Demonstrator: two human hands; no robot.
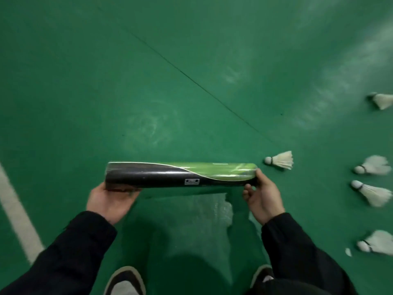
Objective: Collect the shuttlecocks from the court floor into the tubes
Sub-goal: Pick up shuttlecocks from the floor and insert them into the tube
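Here a long black-and-green cardboard shuttlecock tube [180,175] is held level above the green court floor [148,81], its long axis running left to right across the view. The tube's black end is cupped from below by the left hand [110,199], fingers curled under it. The green end is gripped by the right hand [260,194], thumb laid over the rim and fingers curled beneath; whether a cap is fitted there cannot be told, as that end is seen only side-on.

Five white feather shuttlecocks are left lying on the floor to the right. The nearest shuttlecock [280,160] is found just beyond the tube's green end, cork pointed left toward the tube and skirt flared right. A far shuttlecock [381,101] is seen at the right edge, and three more are stacked down that edge: an upper one [372,165], a middle one [371,192], a lower one [375,242], all blurred, corks probably turned left.

Risks, as judged: feathers could be crushed if a shuttlecock is pushed in skirt-first or forced at an angle. The tube could be tipped once one hand is freed, so that anything inside is spilled out of an open end. A small white feather scrap [348,252] could be overlooked.
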